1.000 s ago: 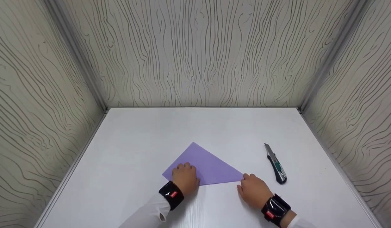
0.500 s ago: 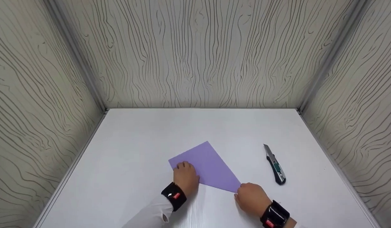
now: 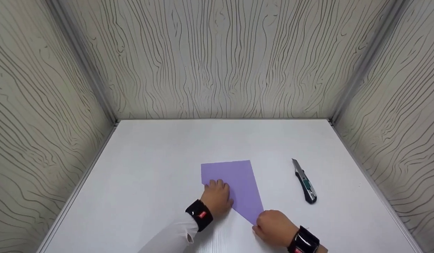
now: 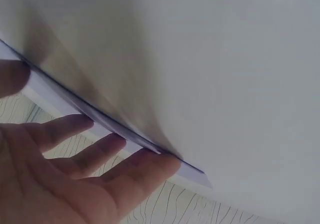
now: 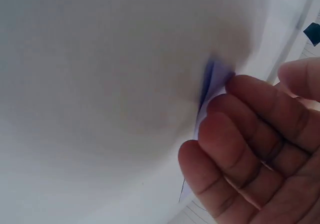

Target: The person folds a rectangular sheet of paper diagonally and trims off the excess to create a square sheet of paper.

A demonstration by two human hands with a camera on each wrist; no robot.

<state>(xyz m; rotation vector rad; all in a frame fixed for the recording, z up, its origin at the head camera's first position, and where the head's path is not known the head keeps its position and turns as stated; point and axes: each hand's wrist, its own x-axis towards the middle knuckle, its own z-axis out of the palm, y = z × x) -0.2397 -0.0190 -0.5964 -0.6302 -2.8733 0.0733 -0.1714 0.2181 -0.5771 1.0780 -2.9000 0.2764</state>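
Purple paper (image 3: 242, 186) sits mostly ahead of both hands, between them, as I see it from here. Left hand (image 3: 217, 200) is on its left part: fingers parted and fairly straight, tips touching the paper, palm raised, thumb by the near edge on the side toward the right hand. Pressing, nothing gripped.

Right hand (image 3: 276, 227) is at the narrow near corner, fingers bunched and loosely bent, tips touching. Thumb stands off from the index finger in the wrist view, paper not between them, so no pinch that I can see. The corner curls up a bit by the index fingertip, slightly blurred. Right hand is nearer the person than the left.

Paper has a broad end beyond the left hand's fingers and tapers toward the right hand.

Cutter (image 3: 304, 182) lies right of the right hand and farther out, not touched, blade tip pointing away from the hands, green slider (image 3: 308, 185) on a dark handle. White table (image 3: 150, 151) under everything. Black wristband (image 3: 199, 215) behind the left hand, then a white sleeve (image 3: 175, 233); another band behind the right. Wood-grain wall (image 3: 220, 59) well beyond both hands.
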